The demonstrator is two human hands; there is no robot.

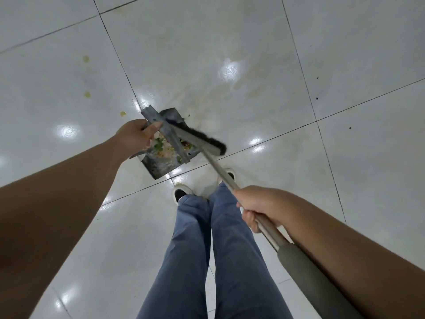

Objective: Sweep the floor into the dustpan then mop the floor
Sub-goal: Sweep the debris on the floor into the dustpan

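Head view — what have you got in each hand?

**Me:** My left hand (135, 134) grips the dustpan (165, 143) by its upright metal handle, fingers curled round it. My right hand (259, 206) is wrapped round the broom (202, 140) shaft, brush head up at the pan's mouth, seemingly just off the floor (253, 54).

**Asker:** How far along is the job?

**Me:** The pan holds a heap of scraps, green and pale bits, so I judge the sweeping mostly done. Left over: yellow blobs (87, 75) well off to the left, dark specks (317, 88) to the right, and a dull smear beyond the pan. Mopping isn't begun; no mop is in view.

**Asker:** Room to move?

**Me:** Open tile ahead and to both sides, no walls or furniture showing. My shoes (181, 192) stand just behind the pan's rear corner, so I'd mind my toes there.
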